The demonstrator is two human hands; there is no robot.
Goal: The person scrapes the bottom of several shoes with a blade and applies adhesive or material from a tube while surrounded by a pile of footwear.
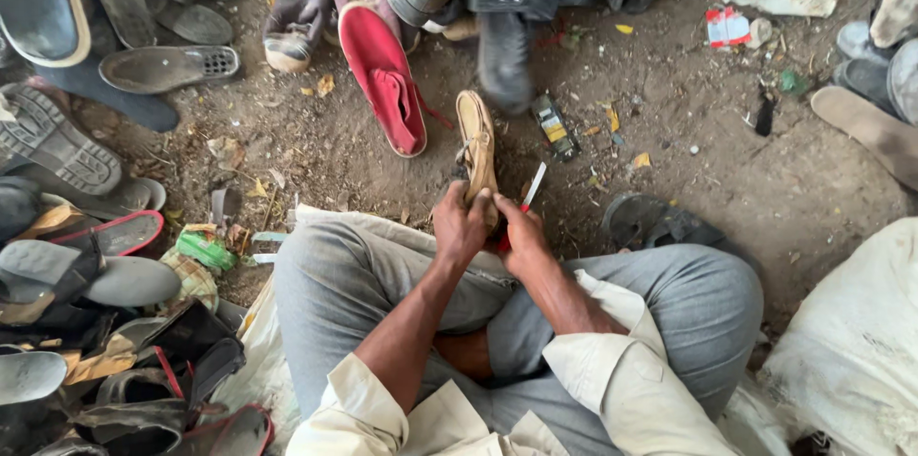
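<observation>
Left hand [459, 224] closed round a tan shoe [476, 145], held toe-out above the lap over the dirt floor [688, 121]. Right hand [521, 238] gripping a red-handled blade [533, 186] just beside the shoe. Red shoe [385, 76] lying near, beyond the knees.

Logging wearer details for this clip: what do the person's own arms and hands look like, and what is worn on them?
Both the left hand and right hand are bare, with no gloves, rings or watch visible. The forearms are uncovered. Cream shirt sleeves are rolled up near the elbows, loose and creased; the cuffs look plain.
</observation>
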